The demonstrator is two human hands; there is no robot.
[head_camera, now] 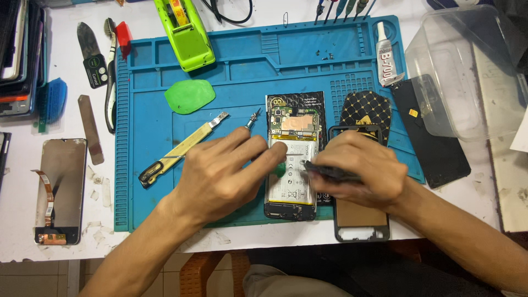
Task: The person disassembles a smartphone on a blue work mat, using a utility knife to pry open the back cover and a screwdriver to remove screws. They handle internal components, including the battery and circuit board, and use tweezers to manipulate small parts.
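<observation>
Left hand (220, 176) grips screwdriver (253, 120); right hand (357, 170) pinches dark tool (330, 173) over opened phone (291, 165). Slip could puncture battery (291, 184).

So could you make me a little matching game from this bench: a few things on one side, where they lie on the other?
Things:
1. green tape holder
2. glue tube
3. loose screen
4. opened phone

Places:
A. on the white table, left of the blue mat
B. between the two hands
C. top edge of the blue mat, left of middle
D. top right corner of the mat

Pairs: 1-C, 2-D, 3-A, 4-B

The left hand holds a screwdriver over the phone; the right hand holds a dark flat part.
</observation>
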